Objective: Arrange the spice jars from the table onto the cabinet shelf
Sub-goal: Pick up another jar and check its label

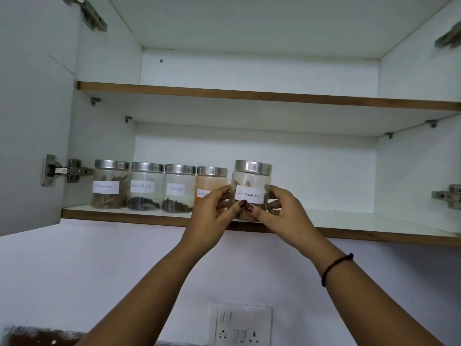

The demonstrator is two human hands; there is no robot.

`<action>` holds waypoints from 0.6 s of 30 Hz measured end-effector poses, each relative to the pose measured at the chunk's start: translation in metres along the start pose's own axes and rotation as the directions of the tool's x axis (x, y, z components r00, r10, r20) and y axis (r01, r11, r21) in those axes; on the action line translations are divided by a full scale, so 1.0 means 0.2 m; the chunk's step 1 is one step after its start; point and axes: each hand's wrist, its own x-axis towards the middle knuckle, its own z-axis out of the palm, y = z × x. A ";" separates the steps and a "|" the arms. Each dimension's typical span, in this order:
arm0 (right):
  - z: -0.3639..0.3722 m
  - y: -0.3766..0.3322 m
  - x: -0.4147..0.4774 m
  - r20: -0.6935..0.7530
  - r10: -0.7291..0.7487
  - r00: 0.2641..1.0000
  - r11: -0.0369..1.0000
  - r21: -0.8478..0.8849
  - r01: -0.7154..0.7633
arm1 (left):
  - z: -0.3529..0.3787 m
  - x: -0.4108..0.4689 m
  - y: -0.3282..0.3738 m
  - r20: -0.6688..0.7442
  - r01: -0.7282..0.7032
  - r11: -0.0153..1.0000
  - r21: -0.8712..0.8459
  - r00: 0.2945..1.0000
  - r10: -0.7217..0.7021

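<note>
Glass cinnamon jar [252, 182], left hand [212, 212] and right hand [280, 211] gripping it, is standing just beside the red chilli jar [211, 182]; shoving risks toppling both.

We see jars [146, 188] with clear, glossy walls, though we cannot tell glass from plastic, and the cinnamon jar [252, 181] at the front has the same shine. Their lids [147, 167] are brushed metal with a soft, dull sheen. The labels [176, 189] are matt white paper marked in ink. The shelf [349, 218] has a smooth white laminate top and a brown, matt, wood-like edge that looks rougher. The hinge [74, 171] is bright bare metal. We find the wall [99, 270] smooth and matt, like paint, and the socket plate [240, 325] glossy white plastic. The thumbnails [243, 203] carry dark glossy polish, and the wrist cord [335, 267] is matt black thread.
</note>
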 end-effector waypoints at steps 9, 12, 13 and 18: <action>-0.03 0.10 0.16 0.182 0.221 0.958 0.974 -0.092 -0.208 | 0.03 0.08 -0.07 0.086 -0.071 0.828 0.557 0.996 0.028; -0.03 0.12 0.22 0.218 0.280 0.935 0.958 -0.119 -0.259 | 0.04 0.11 -0.10 0.007 -0.011 0.796 0.605 1.000 0.008; -0.02 0.13 0.23 0.219 0.300 0.928 0.953 -0.123 -0.279 | 0.05 0.12 -0.11 -0.015 0.009 0.790 0.612 1.000 0.000; 0.00 0.16 0.26 0.173 0.333 0.927 0.941 -0.125 -0.314 | 0.08 0.11 -0.13 -0.106 0.046 0.787 0.616 0.994 0.025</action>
